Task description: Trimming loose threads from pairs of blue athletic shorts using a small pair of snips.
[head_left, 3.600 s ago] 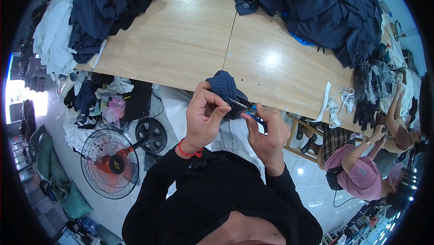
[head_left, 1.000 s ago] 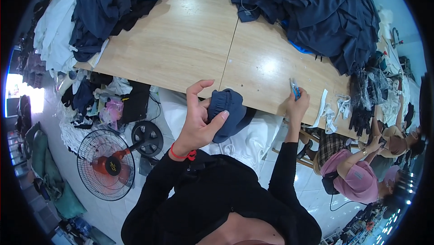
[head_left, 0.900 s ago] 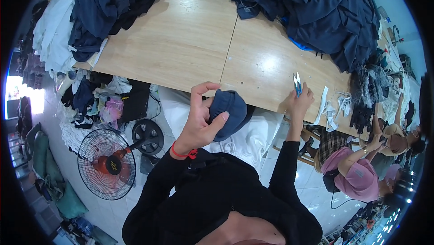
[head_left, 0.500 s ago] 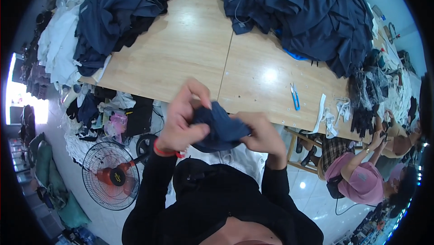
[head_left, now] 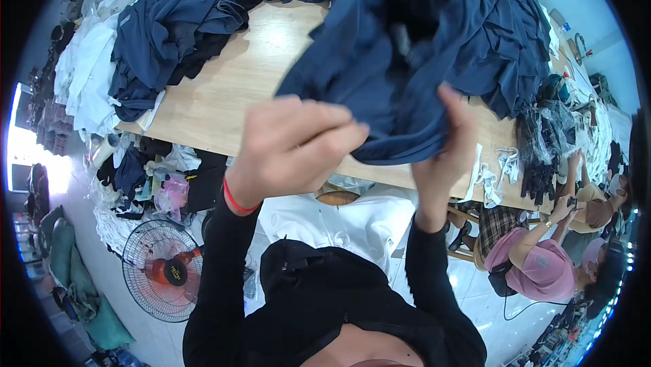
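Note:
A dark navy garment [head_left: 359, 96], blurred by motion, is held spread in front of me above the wooden table [head_left: 210, 92]. Its opening gapes toward the far side, with black inside. My left hand [head_left: 295, 147], a red band at the wrist, pinches the near left edge with fingers closed. On the near right edge, my right hand [head_left: 441, 153] grips the cloth, some of its fingers hidden behind the fabric. The garment's exact kind cannot be made out.
Navy garment piles [head_left: 505, 48] lie at the far right and far left, beside white cloth [head_left: 85, 75]. White strips [head_left: 489, 180] rest at the right table edge. A standing fan [head_left: 163, 271] is at lower left. A person in pink [head_left: 532, 265] sits to the right.
Both hands have moved away from my body over the table. The navy cloth, bunched between them before, is now opened out wide. It hides the blue thread snips.

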{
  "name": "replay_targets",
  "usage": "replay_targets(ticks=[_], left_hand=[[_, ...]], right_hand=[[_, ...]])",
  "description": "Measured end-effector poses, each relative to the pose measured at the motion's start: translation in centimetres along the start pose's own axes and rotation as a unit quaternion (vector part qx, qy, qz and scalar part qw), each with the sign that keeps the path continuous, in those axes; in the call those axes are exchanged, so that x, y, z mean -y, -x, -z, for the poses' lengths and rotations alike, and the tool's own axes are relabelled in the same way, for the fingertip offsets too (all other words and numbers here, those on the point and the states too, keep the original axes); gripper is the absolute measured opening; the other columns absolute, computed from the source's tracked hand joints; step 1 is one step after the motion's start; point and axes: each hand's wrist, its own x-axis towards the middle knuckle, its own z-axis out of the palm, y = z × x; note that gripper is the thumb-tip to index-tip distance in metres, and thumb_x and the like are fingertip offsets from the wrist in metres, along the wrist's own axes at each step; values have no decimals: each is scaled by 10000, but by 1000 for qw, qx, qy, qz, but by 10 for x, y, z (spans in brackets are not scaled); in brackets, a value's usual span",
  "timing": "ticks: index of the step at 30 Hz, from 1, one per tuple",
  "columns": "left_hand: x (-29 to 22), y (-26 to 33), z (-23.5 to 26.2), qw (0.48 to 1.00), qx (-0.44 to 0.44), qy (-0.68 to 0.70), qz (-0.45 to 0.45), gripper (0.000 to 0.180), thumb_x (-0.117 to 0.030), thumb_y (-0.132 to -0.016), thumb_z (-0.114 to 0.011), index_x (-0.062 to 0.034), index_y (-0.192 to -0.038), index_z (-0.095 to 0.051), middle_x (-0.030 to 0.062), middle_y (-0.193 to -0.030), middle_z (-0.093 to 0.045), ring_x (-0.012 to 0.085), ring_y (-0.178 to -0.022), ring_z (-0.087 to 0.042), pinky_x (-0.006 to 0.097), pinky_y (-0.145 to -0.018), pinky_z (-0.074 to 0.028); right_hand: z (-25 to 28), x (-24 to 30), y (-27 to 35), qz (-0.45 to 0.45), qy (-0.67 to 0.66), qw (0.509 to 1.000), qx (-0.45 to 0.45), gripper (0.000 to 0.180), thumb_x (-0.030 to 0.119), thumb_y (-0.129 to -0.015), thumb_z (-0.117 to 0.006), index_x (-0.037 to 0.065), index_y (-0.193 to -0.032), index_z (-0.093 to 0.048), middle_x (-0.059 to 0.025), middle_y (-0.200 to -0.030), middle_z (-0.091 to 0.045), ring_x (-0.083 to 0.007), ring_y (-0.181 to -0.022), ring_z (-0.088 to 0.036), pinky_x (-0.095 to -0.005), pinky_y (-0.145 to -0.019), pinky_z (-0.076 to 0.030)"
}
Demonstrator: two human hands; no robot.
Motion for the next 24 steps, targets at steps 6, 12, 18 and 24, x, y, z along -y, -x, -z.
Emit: replay_targets(ticks=[6, 12, 18, 24], left_hand=[[-20, 165, -53, 942, 276, -18, 191, 336, -101, -856, -806, -81, -1191, -787, 102, -1261, -760, 279, -1178, -710, 412, -1006, -563], [7, 190, -63, 855, 73, 66, 509, 331, -186, -914, -831, -21, -1192, -758, 168, -1156, -764, 326, -1088, -733, 448, -902, -586], [34, 186, -137, 850, 176, 13, 497, 292, -147, -853, -826, -12, -1091, -724, 253, -969, -744, 455, -947, -722, 520, -830, -578], [-7, 221, -119, 837, 178, 18, 518, 210, -110, -810, -750, -16, -986, -686, 235, -877, -719, 466, -879, -708, 540, -794, -567]], right_hand=[[28, -32, 195, -337, 53, 907, 247, 509, -30, -890, -765, -3, -1389, -664, -224, -1363, -702, -362, -1251, -693, -415, -1015, -570], [28, -78, 195, -501, -124, 853, 69, 225, 78, -1058, -690, -49, -1242, -714, -131, -1056, -776, -158, -889, -753, -292, -776, -616], [-58, -139, 164, -488, -50, 852, 184, 538, 219, -914, -859, -76, -1317, -659, -183, -1037, -771, -269, -834, -757, -371, -758, -610], [-70, -91, 168, -402, 68, 895, 181, 539, 92, -800, -843, -10, -1286, -633, -191, -1005, -744, -345, -858, -728, -435, -805, -579]])
